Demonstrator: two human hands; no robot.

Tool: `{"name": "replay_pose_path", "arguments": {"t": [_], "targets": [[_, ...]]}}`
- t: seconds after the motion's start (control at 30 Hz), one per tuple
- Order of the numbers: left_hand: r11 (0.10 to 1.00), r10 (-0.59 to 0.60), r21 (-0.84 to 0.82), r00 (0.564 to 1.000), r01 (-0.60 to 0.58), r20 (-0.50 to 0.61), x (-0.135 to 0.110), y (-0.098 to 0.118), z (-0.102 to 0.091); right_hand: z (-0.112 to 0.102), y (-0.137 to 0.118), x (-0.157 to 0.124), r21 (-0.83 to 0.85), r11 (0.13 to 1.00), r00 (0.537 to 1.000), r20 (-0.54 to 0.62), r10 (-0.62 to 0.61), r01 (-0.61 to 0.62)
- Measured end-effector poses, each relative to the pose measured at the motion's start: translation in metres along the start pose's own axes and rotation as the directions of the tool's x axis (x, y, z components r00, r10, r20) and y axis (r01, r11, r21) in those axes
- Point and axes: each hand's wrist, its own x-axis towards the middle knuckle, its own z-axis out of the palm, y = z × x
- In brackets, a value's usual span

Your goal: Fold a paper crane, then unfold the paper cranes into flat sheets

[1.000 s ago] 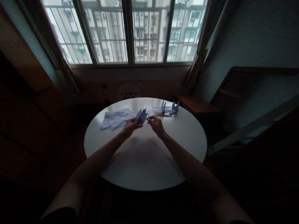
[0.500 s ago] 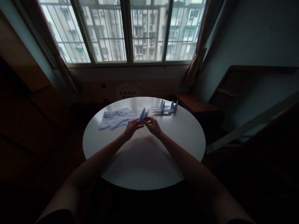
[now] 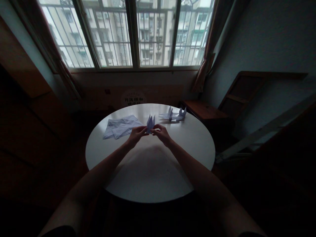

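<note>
A small folded paper figure (image 3: 150, 124) with upright points, like an origami crane, is held between my two hands over the round white table (image 3: 150, 174). My left hand (image 3: 136, 135) pinches its lower left side. From the right, my right hand (image 3: 160, 133) grips its lower edge between thumb and fingers. Creased sheets of paper (image 3: 120, 126) lie flat to the left of my left hand. Beyond my right hand, more folded paper figures (image 3: 176, 115) with raised points rest near the table's far right edge.
A low wooden cabinet (image 3: 204, 111) stands behind the table on the right. A box with printed characters (image 3: 134, 95) is under the barred window (image 3: 111, 36). Pale rails (image 3: 244, 148) slant at the right, and wooden cupboards (image 3: 24, 89) stand at the left.
The paper figure has turned in my fingers, showing a broader side with its points apart. My hands stay on it. The whole view has shifted slightly.
</note>
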Motion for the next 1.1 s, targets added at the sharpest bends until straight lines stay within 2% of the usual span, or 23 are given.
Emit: {"name": "replay_pose_path", "arguments": {"t": [0.13,0.37,0.57,0.7,0.8,0.97,1.1], "targets": [[0.999,-0.009,0.035,0.996,0.012,-0.092,0.001,0.003,-0.003,-0.002,0.000,0.002,0.041,0.999,0.998,-0.049,-0.032,0.034],[0.996,-0.084,-0.007,0.993,0.084,-0.087,0.000,0.005,-0.004,0.000,0.003,0.005,0.049,0.988,0.987,-0.068,-0.144,0.147],[0.997,-0.083,-0.001,0.991,0.083,-0.109,0.000,0.008,-0.003,0.000,0.006,0.005,-0.007,0.987,0.987,-0.034,-0.158,0.158],[0.992,-0.119,-0.056,0.979,0.111,-0.167,0.003,0.010,-0.004,-0.001,0.008,0.004,-0.061,0.987,0.989,0.032,-0.146,0.148],[0.990,-0.131,-0.063,0.978,0.123,-0.163,0.004,0.010,-0.007,-0.001,0.008,0.002,-0.109,0.977,0.982,0.075,-0.174,0.182],[0.998,-0.059,-0.046,0.982,0.052,-0.178,0.004,0.007,-0.010,0.000,0.003,-0.005,-0.252,0.916,0.945,0.183,-0.272,0.312],[0.999,0.004,-0.030,0.976,-0.011,-0.219,0.006,0.005,-0.011,0.002,0.001,-0.006,-0.235,0.883,0.901,0.266,-0.343,0.406]]}}
